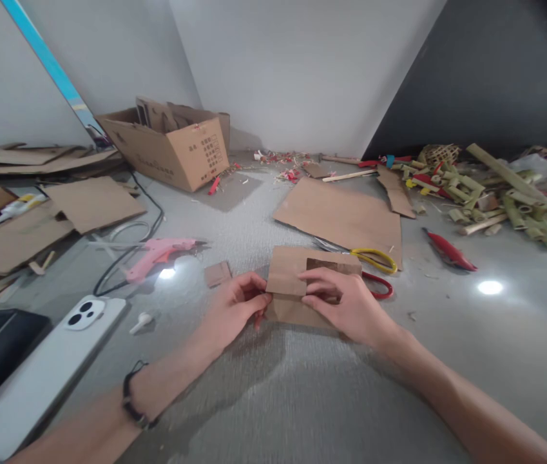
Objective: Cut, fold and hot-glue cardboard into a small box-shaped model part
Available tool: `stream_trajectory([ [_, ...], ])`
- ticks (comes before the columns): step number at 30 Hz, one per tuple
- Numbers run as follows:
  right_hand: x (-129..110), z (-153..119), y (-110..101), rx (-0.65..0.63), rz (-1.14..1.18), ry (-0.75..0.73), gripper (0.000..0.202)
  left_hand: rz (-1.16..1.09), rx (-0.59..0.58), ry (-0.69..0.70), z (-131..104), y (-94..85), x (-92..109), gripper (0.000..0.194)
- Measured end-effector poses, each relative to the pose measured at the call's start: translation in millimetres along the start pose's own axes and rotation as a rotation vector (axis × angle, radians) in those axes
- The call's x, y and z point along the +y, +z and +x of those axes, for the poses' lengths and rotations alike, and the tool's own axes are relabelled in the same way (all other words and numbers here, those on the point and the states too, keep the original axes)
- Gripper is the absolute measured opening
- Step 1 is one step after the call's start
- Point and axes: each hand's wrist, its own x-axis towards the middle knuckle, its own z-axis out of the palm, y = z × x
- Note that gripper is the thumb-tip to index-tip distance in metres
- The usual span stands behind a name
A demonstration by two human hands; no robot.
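Between my hands is a small folded cardboard piece (287, 267) with a rectangular opening in its right part. My left hand (239, 301) pinches its left edge between thumb and fingers. Over the right side, my right hand (345, 299) grips the edge of the upper cardboard layer near the opening. Scissors (374, 256) with yellow and red handles lie just behind and right of the piece, partly hidden by it. A small cardboard scrap (218, 274) rests to the left, beyond my left hand.
A pink glue gun (157, 254) with its cable lies left, near a white phone (46, 380) and an earbud (142, 321). A cardboard box (171, 145) stands at the back. Flat cardboard (345, 209), a red tool (450, 250) and bamboo pieces (519, 200) lie right.
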Motion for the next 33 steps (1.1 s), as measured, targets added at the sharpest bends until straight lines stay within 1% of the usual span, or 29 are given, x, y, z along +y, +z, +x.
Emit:
stream_trajectory([
  [6,3.2,-0.6,-1.8,-0.016,-0.021,-0.006,0.027,0.087,-0.057,-0.020,-1.6,-2.6,1.7,0.017],
  [9,4.6,-0.2,-1.8,-0.009,-0.003,0.010,0.027,0.129,-0.143,-0.035,-0.7,-8.9,1.7,0.018],
  [12,5.7,-0.5,-2.2,-0.003,0.017,0.012,0.026,0.144,-0.246,-0.033,0.2,-15.0,0.7,0.035],
  [14,6.1,-1.2,-2.7,-0.002,0.021,0.009,0.025,0.181,-0.275,-0.033,-0.1,-17.0,-0.1,0.041],
  [18,6.3,-2.0,-3.9,-0.008,0.025,0.002,0.025,0.263,-0.266,-0.031,-1.5,-17.4,-1.1,0.039],
  [23,7.3,-0.8,-4.2,-0.006,0.010,-0.030,0.024,0.240,-0.256,-0.015,-0.7,-17.5,-3.1,0.040],
  [33,-0.7,-1.3,-4.7,0.118,0.010,-0.007,0.018,0.215,-0.189,0.055,-0.9,-16.2,-7.4,0.044],
])
